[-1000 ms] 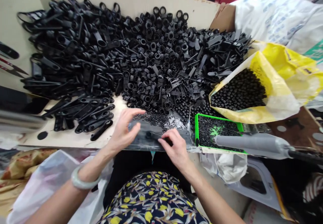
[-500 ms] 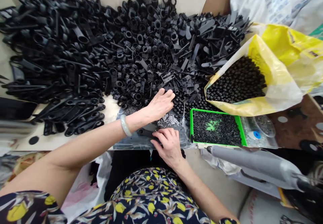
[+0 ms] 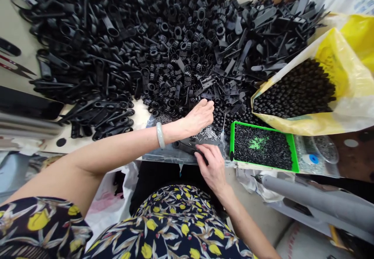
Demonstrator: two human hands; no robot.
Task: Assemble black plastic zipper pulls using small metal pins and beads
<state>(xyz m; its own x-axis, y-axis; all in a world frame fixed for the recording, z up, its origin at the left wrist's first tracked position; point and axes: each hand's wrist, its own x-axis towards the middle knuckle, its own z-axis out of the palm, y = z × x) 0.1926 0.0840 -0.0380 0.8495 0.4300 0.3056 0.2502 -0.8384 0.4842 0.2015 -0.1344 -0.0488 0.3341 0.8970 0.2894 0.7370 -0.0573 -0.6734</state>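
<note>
Over the last second, your left hand [image 3: 200, 117] had crossed from the mat's left side to the near edge of the pile, and the grey cylindrical tool [image 3: 292, 189] had gone from over the tray to in front of the bench edge. Nearest, below the bench, a white plastic bag [image 3: 131, 185] held dark items too shaded to name. At the bench's front, your right hand [image 3: 213, 165] had thumb and fingers narrowed on the right end of a black ring-ended handle [image 3: 187, 147], which lay on the dark mat [image 3: 169, 154]. To its right, the green tray [image 3: 233, 140] held small black pieces, with green floor showing mid-tray; just beside it a clear plastic tub [image 3: 327, 150] held small silvery bits. Just beyond the handle lay loose silvery pins [image 3: 209, 133]. Your left hand reached over their far side, fingers bent down; you hid its fingertips, so I couldn't tell whether it held anything. Farther right, a yellow-and-white bag [image 3: 344, 107] gaped, full of black cylindrical parts [image 3: 298, 91]. Farthest back rose the pile of black plastic parts [image 3: 178, 44].
</note>
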